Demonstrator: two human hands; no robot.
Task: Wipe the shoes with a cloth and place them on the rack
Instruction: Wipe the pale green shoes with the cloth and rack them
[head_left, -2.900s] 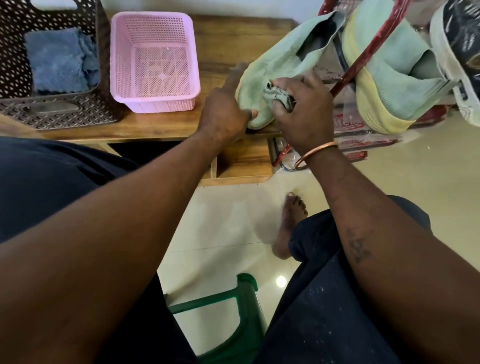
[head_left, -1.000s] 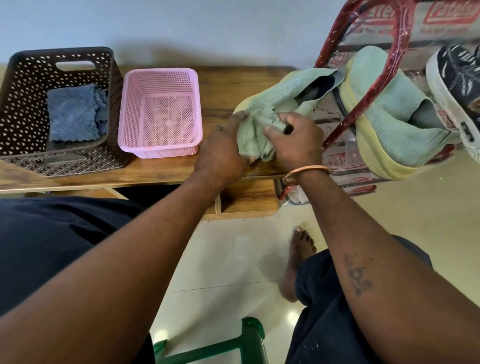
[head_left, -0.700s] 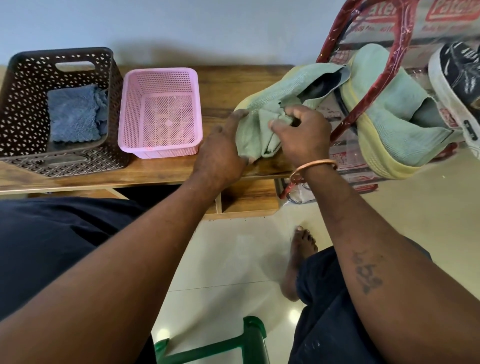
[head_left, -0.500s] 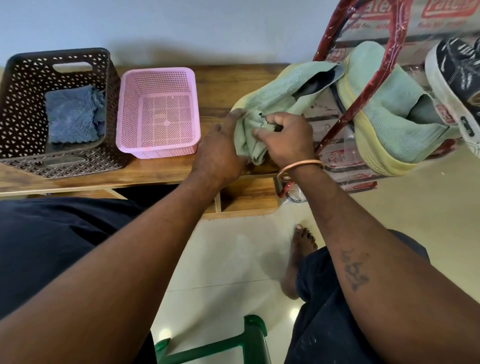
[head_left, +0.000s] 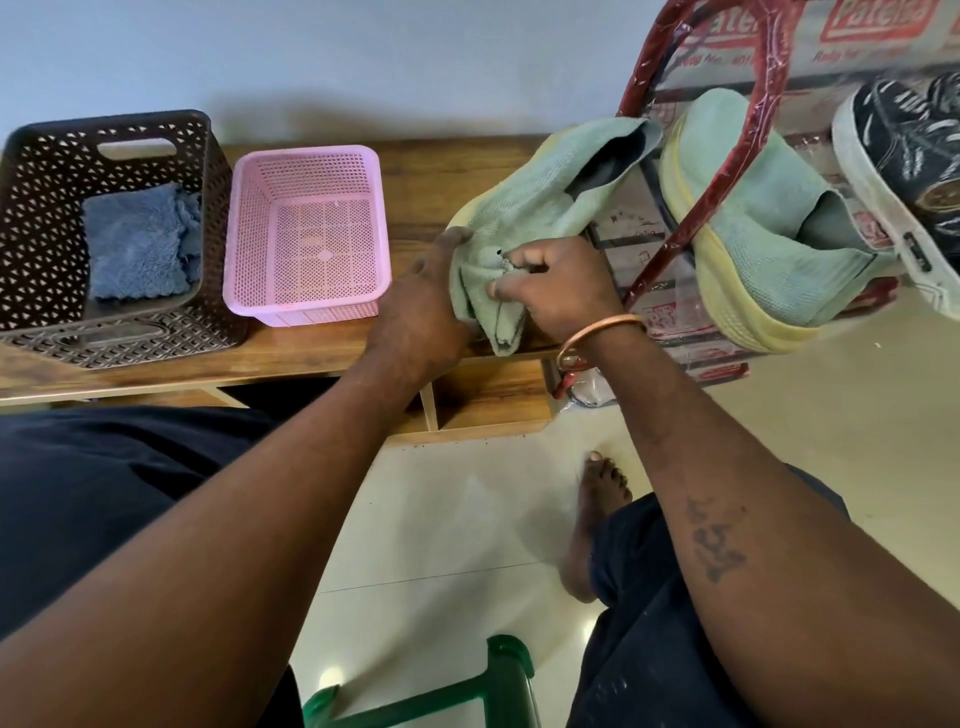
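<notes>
A pale green knit shoe (head_left: 540, 182) with a yellow sole lies at the right end of the wooden table (head_left: 291, 364), its opening turned to the rack. My left hand (head_left: 421, 306) grips its toe end. My right hand (head_left: 558, 286) pinches a pale green cloth (head_left: 501, 322) against the shoe's upper, and the cloth's tail hangs over the table edge. The matching green shoe (head_left: 753, 234) sits on the red-framed rack (head_left: 727, 156) beside a black sneaker (head_left: 909, 150).
A pink basket (head_left: 249, 218) stands left of my hands. Further left a brown basket (head_left: 31, 208) holds a folded blue cloth (head_left: 137, 244). Below are tiled floor, a bare foot (head_left: 597, 488) and a green stool edge (head_left: 498, 675).
My right hand has slid the cloth back and forth over the shoe's upper and now sits lower, nearer the toe. My left hand has kept its hold.
</notes>
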